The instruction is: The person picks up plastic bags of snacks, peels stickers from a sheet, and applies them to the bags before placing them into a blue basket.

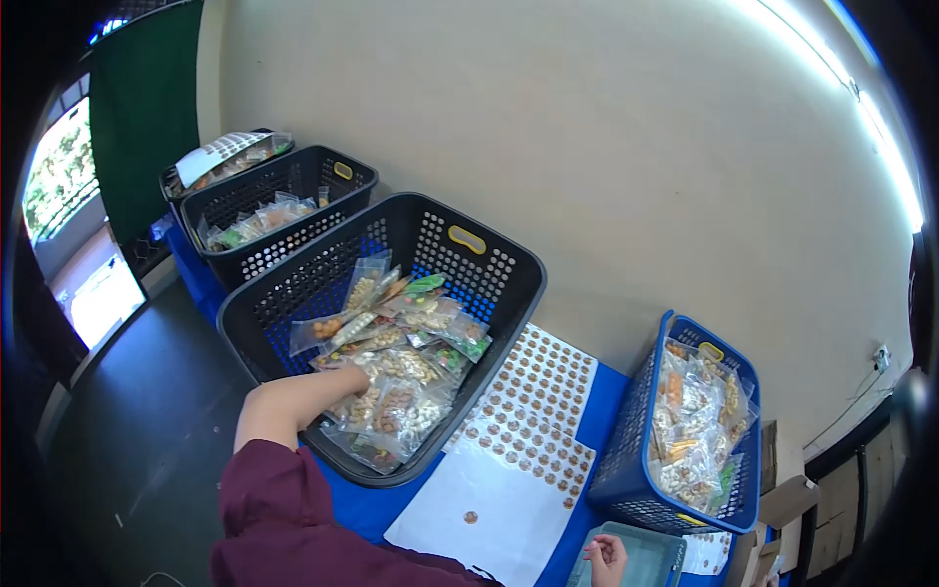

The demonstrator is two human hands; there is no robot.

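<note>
Head view: the left hand (350,381) reaches into the large black perforated plastic basket (524,284), onto clear plastic packets of pale and brown dry pieces (395,403) heaped toward its near end. Left fingertips sink among the film; can't tell whether they're apart or clamped. Right hand (608,558) hangs over the grey-green shallow plastic tray (641,544), fingers curled; can't tell if the tips meet or hold anything. Packets look light, floppy, slick, contents loose and probably crushable; best grip likely a flat film edge or corner. Packets lie mixed; one by the far-left wall (364,282) leans upright, long axis toward the rim. Axis of those under the hand: overlapped, unclear.
</note>
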